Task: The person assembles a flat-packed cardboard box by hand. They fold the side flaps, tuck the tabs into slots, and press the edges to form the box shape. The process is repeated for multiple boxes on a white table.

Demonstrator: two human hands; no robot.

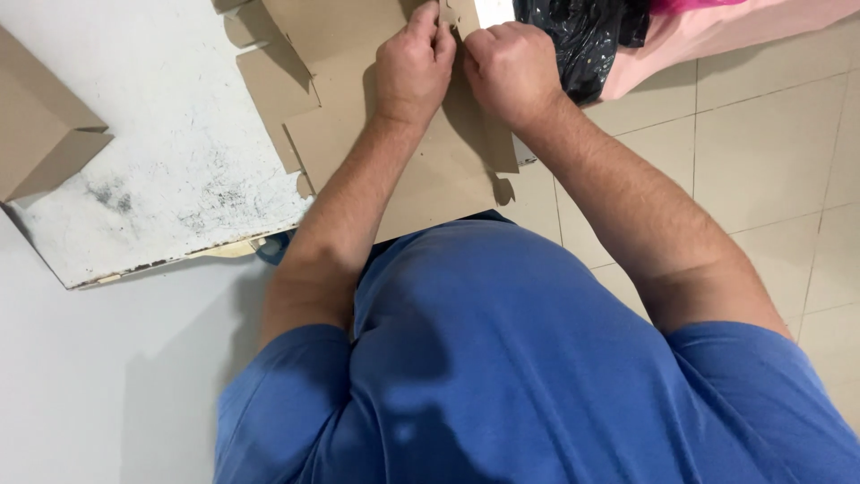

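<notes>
A flat brown die-cut cardboard sheet (430, 179) lies on the worn white table (170, 170), overhanging its near edge toward my blue shirt. My left hand (414, 64) and my right hand (512, 70) sit close together at the sheet's far end. Both pinch a small cardboard flap (455, 16) between fingers and thumbs. The flap's far part runs out of the top of the view.
A folded brown cardboard box (40, 121) stands at the table's left edge. A black plastic bag (587, 40) and a pink bag (717, 31) lie on the beige tiled floor (761, 152) at the right. A white wall is at the lower left.
</notes>
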